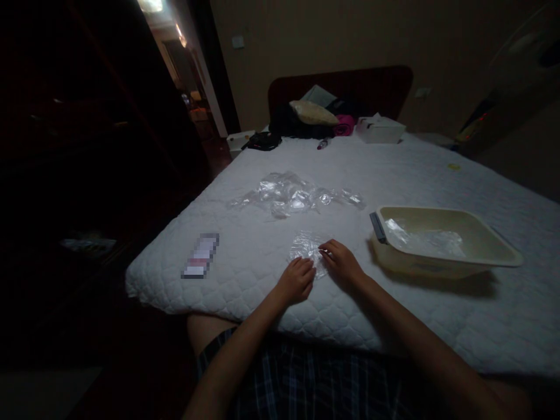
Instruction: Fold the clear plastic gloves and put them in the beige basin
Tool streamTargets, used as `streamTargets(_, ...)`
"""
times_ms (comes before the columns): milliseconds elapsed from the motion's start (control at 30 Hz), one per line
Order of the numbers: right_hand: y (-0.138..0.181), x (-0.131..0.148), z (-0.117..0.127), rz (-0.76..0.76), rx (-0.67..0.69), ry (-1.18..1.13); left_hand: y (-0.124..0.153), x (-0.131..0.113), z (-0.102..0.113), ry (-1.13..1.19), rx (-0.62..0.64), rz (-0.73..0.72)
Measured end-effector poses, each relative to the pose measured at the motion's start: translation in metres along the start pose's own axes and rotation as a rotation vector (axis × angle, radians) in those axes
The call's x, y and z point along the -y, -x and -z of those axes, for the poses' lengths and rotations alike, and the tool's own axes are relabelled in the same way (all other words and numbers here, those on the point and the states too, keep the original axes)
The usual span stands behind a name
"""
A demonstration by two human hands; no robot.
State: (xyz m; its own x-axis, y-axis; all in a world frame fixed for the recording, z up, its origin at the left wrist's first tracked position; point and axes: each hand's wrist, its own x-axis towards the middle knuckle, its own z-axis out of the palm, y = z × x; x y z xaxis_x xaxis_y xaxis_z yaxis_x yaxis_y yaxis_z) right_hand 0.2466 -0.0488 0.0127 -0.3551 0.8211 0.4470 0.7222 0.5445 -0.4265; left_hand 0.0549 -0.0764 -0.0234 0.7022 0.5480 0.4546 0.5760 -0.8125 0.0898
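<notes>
A small clear plastic bag lies flat on the white quilted mattress right in front of me. My left hand rests on its near left edge with the fingers curled down onto it. My right hand pinches its right edge between thumb and fingertips. Both forearms reach in from the bottom of the view.
Several crumpled clear bags lie in a heap farther up the mattress. A beige plastic basin with a clear bag inside stands to the right. A flat phone-like object lies at left. Pillows, clothes and a white box crowd the headboard.
</notes>
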Motion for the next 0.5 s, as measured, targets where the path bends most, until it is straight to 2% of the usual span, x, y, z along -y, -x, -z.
streamTargets(233,0.029,0.008,-0.003,0.049,0.145,0.177,0.0,-0.001,-0.001,0.0,-0.028,0.054)
streamTargets(333,0.036,0.006,-0.006,0.022,0.135,0.199,-0.001,-0.002,0.0,0.014,-0.042,0.062)
streamTargets(500,0.037,0.003,-0.003,0.006,0.122,0.111,-0.001,-0.002,0.002,0.083,-0.108,0.084)
